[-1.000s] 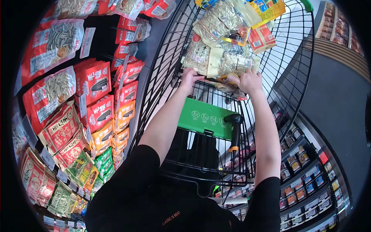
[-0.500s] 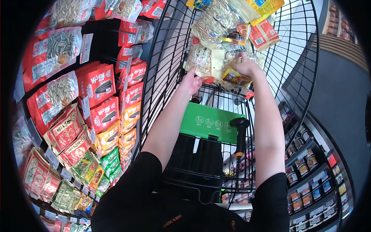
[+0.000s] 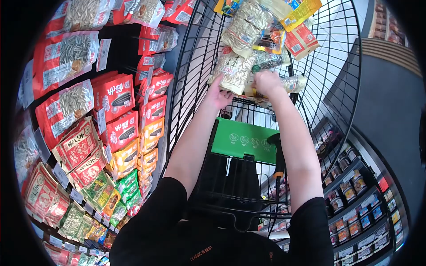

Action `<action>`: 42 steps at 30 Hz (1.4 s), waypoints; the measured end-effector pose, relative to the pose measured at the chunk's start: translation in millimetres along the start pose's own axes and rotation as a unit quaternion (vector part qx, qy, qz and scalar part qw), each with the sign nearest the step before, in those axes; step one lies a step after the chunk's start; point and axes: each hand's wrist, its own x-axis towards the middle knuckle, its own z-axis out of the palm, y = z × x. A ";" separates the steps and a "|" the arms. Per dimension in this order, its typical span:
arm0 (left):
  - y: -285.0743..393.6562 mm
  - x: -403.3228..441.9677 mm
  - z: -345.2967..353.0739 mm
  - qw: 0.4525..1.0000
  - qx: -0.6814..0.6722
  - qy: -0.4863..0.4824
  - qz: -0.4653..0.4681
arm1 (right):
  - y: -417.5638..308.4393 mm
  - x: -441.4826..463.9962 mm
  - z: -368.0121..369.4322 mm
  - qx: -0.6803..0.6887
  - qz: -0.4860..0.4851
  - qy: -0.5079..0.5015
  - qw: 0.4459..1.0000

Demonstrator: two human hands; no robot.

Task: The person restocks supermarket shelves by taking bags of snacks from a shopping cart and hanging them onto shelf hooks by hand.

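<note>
Bright overhead-ish lt, strong fisheye distort., dark vignetted corners

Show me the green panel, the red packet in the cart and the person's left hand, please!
Green panel [image 3: 243, 140]: head view, middle of its face.
Red packet [image 3: 301, 41]: head view, middle of its upward side.
Left hand [image 3: 219, 95]: head view, on the palm, below the fingers.
</note>
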 end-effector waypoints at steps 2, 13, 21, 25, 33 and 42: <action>-5.4 -2.6 12.4 0.987 -0.116 -0.109 0.033 | 5.5 -12.8 -2.5 -0.009 -0.007 0.018 1.000; 2.6 -80.9 41.8 0.976 0.043 -0.162 0.138 | 66.9 -177.3 -139.7 0.374 0.000 0.330 0.867; -11.9 -245.8 45.5 0.894 0.199 -0.135 0.378 | 52.5 -242.2 -143.7 0.721 -0.052 0.527 0.447; -9.3 -300.1 12.6 0.874 0.170 -0.141 0.432 | 28.7 -279.3 -120.5 0.816 -0.095 0.465 0.330; -23.0 -370.2 -28.7 0.831 0.062 -0.352 0.427 | -9.2 -362.1 -190.4 0.847 -0.225 0.389 0.283; -50.4 -432.1 -21.4 0.780 -0.029 -0.468 0.414 | -72.2 -491.6 -260.3 0.688 -0.325 0.585 0.280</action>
